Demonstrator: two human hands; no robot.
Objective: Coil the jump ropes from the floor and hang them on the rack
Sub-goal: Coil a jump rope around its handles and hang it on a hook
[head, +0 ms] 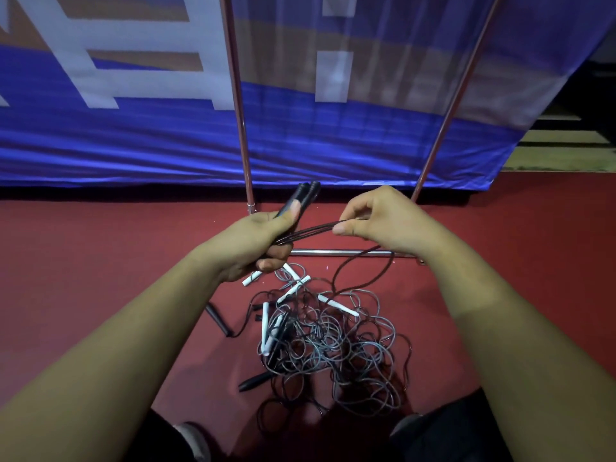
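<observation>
The left hand point(256, 241) is clamped around a pair of black handles point(305, 194), held side by side with their ends pointing up and away from the person, the thumb pressed along their side. From the same fist several strands of dark cord point(310, 231) run across to the right hand point(376, 221), which pinches them between thumb and curled fingers. The two hands are near each other, with the strands stretched almost level between them. Below the right hand a slack loop of the same cord hangs down and drops into the pile of jump ropes point(326, 341) on the red floor point(100, 248).

That pile lies just in front of the person's knees: tangled grey and dark cords, with several white handles point(338, 305) sticking out of it and a loose black handle point(255, 381) at its near left edge (which cord belongs to which handle cannot be told).

The rack point(336, 252) stands just beyond the pile, its low metal bar crossing behind the hands and two slim uprights rising in front of a blue banner point(166, 145) with white lettering.
</observation>
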